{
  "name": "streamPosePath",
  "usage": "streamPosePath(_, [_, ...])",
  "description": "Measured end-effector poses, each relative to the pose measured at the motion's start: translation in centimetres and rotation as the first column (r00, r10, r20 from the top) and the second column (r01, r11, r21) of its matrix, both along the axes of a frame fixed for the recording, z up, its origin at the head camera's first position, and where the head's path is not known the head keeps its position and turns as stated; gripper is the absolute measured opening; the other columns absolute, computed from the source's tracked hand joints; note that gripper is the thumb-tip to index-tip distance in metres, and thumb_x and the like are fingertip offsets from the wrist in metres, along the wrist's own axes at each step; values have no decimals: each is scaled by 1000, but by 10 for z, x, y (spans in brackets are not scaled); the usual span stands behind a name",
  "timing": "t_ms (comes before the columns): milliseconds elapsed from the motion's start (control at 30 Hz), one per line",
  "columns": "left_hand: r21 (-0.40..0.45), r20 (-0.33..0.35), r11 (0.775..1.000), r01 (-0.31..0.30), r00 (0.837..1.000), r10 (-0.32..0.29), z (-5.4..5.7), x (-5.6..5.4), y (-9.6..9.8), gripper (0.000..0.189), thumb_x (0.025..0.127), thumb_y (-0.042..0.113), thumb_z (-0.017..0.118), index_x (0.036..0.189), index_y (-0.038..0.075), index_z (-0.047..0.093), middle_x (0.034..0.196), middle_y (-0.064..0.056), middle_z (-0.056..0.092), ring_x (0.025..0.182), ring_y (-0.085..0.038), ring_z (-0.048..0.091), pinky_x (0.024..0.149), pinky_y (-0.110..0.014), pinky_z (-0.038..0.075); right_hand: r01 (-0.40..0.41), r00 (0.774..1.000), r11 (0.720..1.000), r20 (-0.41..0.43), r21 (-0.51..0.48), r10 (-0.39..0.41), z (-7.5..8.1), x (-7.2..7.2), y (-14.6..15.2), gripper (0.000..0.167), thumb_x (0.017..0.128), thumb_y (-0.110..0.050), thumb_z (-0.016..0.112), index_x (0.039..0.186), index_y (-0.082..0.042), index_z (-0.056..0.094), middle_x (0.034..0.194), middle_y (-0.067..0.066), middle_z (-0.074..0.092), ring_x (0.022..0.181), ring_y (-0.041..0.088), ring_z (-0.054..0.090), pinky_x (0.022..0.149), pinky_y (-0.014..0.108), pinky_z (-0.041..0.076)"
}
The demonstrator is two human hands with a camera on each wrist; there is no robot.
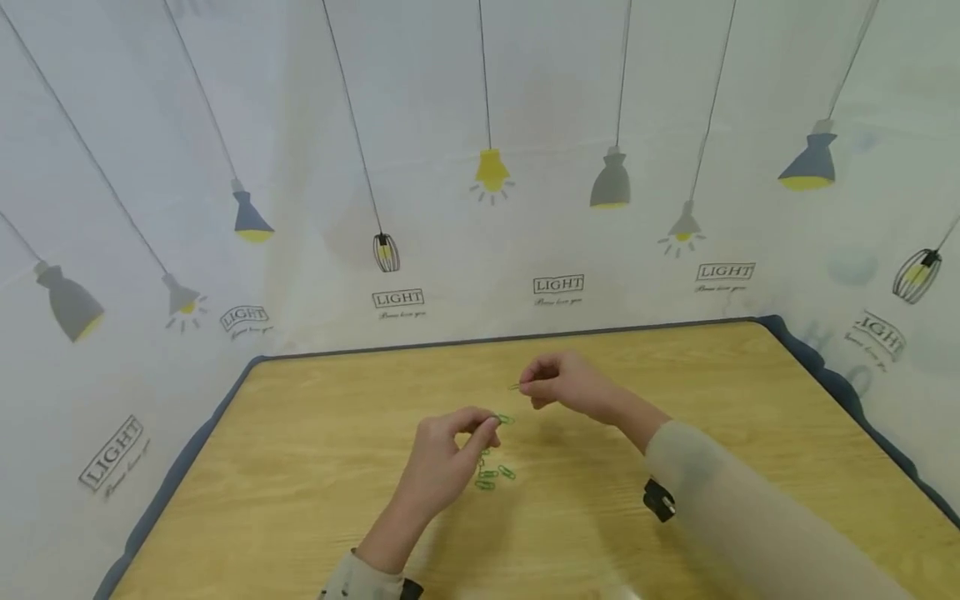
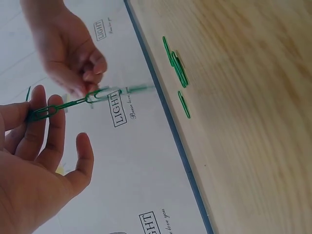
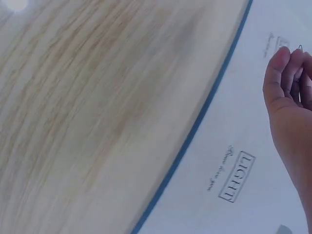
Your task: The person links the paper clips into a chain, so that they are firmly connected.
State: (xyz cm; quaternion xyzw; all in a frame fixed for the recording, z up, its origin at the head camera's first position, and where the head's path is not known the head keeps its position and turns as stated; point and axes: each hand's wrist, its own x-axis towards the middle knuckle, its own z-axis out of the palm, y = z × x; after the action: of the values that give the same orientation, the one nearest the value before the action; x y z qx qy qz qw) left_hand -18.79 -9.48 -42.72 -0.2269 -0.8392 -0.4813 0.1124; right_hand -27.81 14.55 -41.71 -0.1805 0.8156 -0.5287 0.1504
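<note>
My left hand (image 1: 446, 454) pinches a green paper clip (image 1: 505, 419) between thumb and forefinger. From those fingers runs a chain of linked green paper clips (image 2: 73, 103), its far end blurred in the left wrist view. Farther back and to the right, my right hand (image 1: 566, 386) pinches a thin paper clip (image 1: 514, 386) by its fingertips; the right wrist view shows only the wire tip (image 3: 301, 48) above the fingers. On the table, below the left hand, lie several loose green paper clips (image 1: 487, 484).
The wood-patterned table (image 1: 337, 417) has a dark blue edge (image 1: 420, 347). White curtains (image 1: 435, 192) printed with hanging lamps surround its back and sides. A black strap piece (image 1: 659, 500) sits at the right sleeve.
</note>
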Motion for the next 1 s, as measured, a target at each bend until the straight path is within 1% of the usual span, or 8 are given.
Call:
streamPosePath(100, [25, 3, 1000, -2, 1000, 2, 3, -2, 1, 15, 107, 20, 66, 105, 17, 81, 83, 10, 78, 85, -9, 75, 91, -40, 62, 7, 999, 1000, -38, -23, -8, 11, 9, -2, 21, 105, -18, 68, 115, -1, 70, 101, 13, 71, 98, 28, 73, 96, 47, 62])
streamPosePath(167, [34, 5, 999, -5, 1000, 4, 3, -2, 0, 15, 107, 19, 66, 104, 16, 81, 83, 9, 78, 86, -9, 76, 92, -42, 62, -5, 998, 999, -63, -40, 2, 15, 16, -4, 21, 104, -17, 70, 117, -2, 71, 104, 14, 72, 97, 27, 74, 92, 42, 64])
streamPosePath(267, [32, 8, 999, -8, 1000, 7, 2, -3, 0, 15, 107, 19, 66, 103, 15, 81, 83, 8, 78, 84, -8, 75, 89, -36, 62, -31, 996, 997, -88, -64, 26, 19, 27, -8, 22, 102, -14, 72, 121, -3, 72, 108, 15, 74, 97, 27, 75, 89, 38, 64])
streamPosePath(367, [37, -2, 999, -9, 1000, 9, 2, -4, -1, 15, 107, 18, 66, 103, 14, 80, 84, 7, 79, 83, -8, 74, 86, -30, 61, -52, 993, 996, -106, -66, 45, 22, 35, -11, 23, 103, -16, 71, 124, -5, 74, 111, 16, 76, 99, 30, 76, 90, 39, 64])
streamPosePath(500, [54, -8, 998, -16, 1000, 17, 6, -5, -2, 14, 106, 18, 67, 103, 15, 80, 84, 7, 79, 85, -10, 76, 87, -32, 62, -22, 992, 998, -129, -53, 15, 28, 40, -16, 21, 105, -18, 69, 123, -8, 76, 111, 11, 79, 99, 25, 76, 92, 40, 63])
streamPosePath(633, [57, 19, 998, -16, 1000, 15, 6, -4, -2, 14, 106, 20, 68, 102, 17, 81, 84, 8, 79, 88, -11, 76, 91, -39, 62, 9, 992, 997, -128, -72, -18, 31, 43, -17, 22, 104, -15, 70, 123, -7, 76, 111, 10, 79, 95, 19, 75, 93, 38, 63])
streamPosePath(833, [64, 49, 997, -31, 998, 28, 6, -5, -3, 14, 106, 22, 68, 102, 18, 81, 85, 9, 79, 88, -11, 76, 86, -29, 59, -25, 993, 990, -120, -135, 9, 33, 48, -18, 19, 103, -10, 70, 120, -2, 76, 114, 16, 77, 96, 20, 74, 87, 33, 64])
streamPosePath(1000, [67, 35, 997, -32, 999, 30, 8, -6, -3, 14, 106, 23, 69, 102, 18, 82, 84, 9, 79, 88, -11, 77, 88, -30, 60, -26, 977, 991, -215, -129, -2, 34, 52, -21, 13, 102, -7, 71, 113, -2, 76, 107, 14, 78, 93, 17, 74, 82, 29, 63])
